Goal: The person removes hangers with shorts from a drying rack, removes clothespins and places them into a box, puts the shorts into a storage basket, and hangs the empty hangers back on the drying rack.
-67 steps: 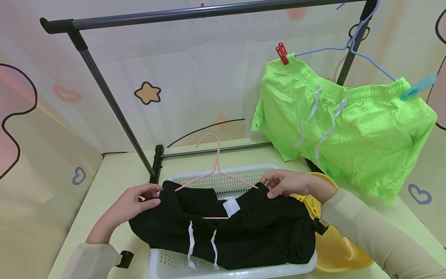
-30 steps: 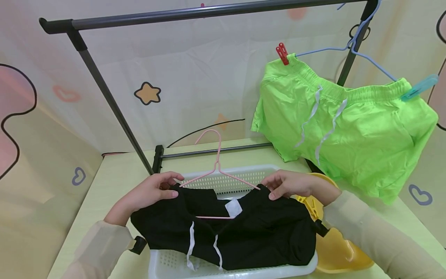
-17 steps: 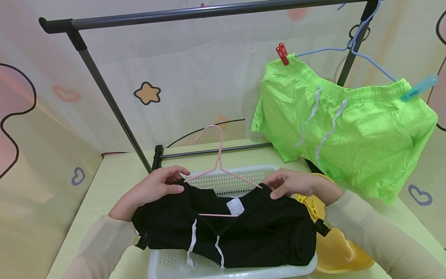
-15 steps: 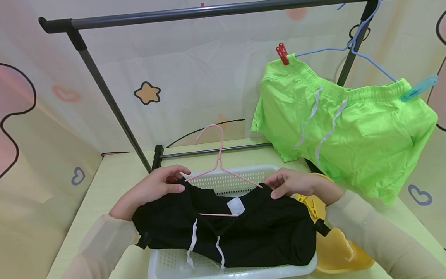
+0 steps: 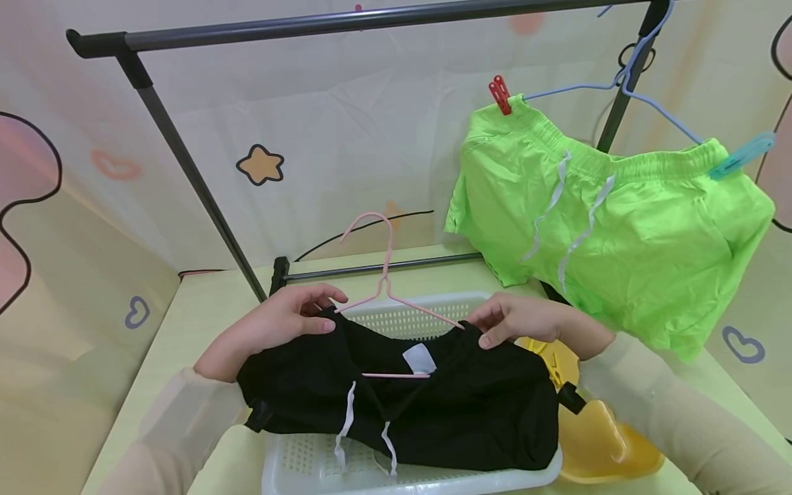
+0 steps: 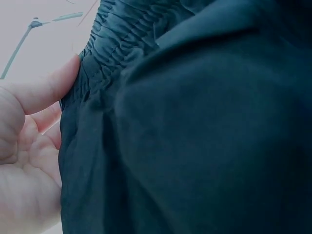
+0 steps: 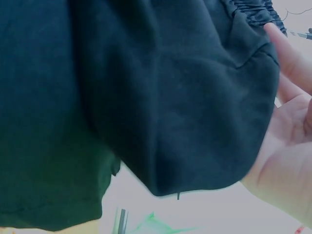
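Black shorts with white drawstrings hang between my two hands, over a white basket. A pink hanger sits inside their waistband, its hook upright and its lower bar showing in the waist opening. My left hand pinches the left end of the waistband, thumb in front. At the right end, my right hand pinches the waistband beside the hanger's arm. In the left wrist view the thumb presses on the gathered elastic. The right wrist view shows the shorts' leg hanging beside the palm.
Below the shorts is the white perforated basket. A yellow container with yellow clothes pegs stands at its right. Bright green shorts hang from a blue hanger with red and teal pegs. The rack's dark rail spans the top.
My left hand has moved right and up, going from the shorts' left side to a pinch at the waistband. The hanger and shorts have risen slightly; the right hand keeps its hold.
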Tool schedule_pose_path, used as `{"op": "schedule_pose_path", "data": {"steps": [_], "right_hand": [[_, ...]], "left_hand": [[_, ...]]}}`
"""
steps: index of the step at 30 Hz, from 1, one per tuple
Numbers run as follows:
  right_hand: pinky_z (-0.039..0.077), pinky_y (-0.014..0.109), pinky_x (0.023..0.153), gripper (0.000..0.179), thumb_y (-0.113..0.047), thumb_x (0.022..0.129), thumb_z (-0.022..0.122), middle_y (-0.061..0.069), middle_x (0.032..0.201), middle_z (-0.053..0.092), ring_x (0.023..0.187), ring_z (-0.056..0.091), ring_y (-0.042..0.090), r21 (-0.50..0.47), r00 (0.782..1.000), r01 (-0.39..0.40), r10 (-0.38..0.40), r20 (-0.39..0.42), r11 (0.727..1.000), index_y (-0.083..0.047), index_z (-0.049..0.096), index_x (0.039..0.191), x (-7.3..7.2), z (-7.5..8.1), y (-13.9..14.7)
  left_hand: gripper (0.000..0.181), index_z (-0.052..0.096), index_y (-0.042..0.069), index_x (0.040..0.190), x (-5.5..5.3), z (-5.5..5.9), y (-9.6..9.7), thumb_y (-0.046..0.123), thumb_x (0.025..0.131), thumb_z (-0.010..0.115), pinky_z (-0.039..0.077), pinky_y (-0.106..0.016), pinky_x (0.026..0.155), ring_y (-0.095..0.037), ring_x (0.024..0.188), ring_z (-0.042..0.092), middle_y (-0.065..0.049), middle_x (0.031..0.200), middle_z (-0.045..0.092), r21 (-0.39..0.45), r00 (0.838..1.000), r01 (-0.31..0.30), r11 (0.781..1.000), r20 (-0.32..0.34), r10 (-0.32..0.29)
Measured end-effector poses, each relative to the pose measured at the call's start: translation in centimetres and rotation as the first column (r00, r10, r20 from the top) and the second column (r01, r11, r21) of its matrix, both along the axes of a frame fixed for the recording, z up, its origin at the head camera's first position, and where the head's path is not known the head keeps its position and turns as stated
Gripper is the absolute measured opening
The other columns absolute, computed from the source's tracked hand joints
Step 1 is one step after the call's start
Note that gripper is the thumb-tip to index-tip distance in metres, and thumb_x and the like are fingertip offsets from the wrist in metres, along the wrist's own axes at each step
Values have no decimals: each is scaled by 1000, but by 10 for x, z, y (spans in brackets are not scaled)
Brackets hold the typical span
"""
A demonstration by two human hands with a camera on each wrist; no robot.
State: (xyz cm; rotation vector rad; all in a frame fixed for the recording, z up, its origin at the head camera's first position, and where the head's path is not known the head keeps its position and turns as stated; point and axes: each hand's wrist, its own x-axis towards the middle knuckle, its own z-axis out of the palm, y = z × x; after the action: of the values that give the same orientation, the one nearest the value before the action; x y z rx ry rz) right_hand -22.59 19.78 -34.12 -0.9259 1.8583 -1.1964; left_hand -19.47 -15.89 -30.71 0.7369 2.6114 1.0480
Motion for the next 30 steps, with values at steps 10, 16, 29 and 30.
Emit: {"op": "schedule_pose_path", "data": {"steps": [10, 16, 29, 30], "right_hand": [[30, 19, 48, 22, -8, 84, 57, -7, 62, 39, 53, 36, 6, 5, 999, 3, -2, -39, 1000, 8, 56, 97, 1, 10, -6], [34, 18, 53, 24, -8, 84, 57, -7, 64, 41, 59, 40, 3, -5, 999, -4, 4, -46, 1000, 11, 56, 99, 2, 16, -9], [33, 18, 54, 20, -5, 83, 57, -7, 64, 38, 59, 38, 5, -32, 998, -38, 37, -56, 999, 12, 55, 96, 4, 25, -16], [33, 18, 54, 21, -5, 83, 57, -7, 64, 39, 59, 38, 5, -30, 998, -38, 36, -54, 999, 11, 55, 98, 4, 26, -17]], "left_hand": [[32, 56, 11, 113, -1, 14, 11, 13, 82, 62, 43, -32, 79, -18, 92, 53, -6, 102, 58, 20, 1000, 13, 1000, 20, -13], [31, 56, 11, 113, 0, 21, 19, 13, 82, 61, 43, -32, 81, -18, 93, 53, -7, 103, 58, 28, 999, 16, 999, 40, -17], [28, 58, 10, 110, 3, 31, 28, 12, 82, 62, 42, -32, 82, -19, 91, 54, -8, 104, 59, 56, 998, 1, 998, 68, -5], [28, 58, 10, 109, 4, 33, 29, 11, 82, 62, 42, -32, 81, -19, 90, 54, -8, 104, 59, 65, 997, 3, 998, 74, -8]]}}
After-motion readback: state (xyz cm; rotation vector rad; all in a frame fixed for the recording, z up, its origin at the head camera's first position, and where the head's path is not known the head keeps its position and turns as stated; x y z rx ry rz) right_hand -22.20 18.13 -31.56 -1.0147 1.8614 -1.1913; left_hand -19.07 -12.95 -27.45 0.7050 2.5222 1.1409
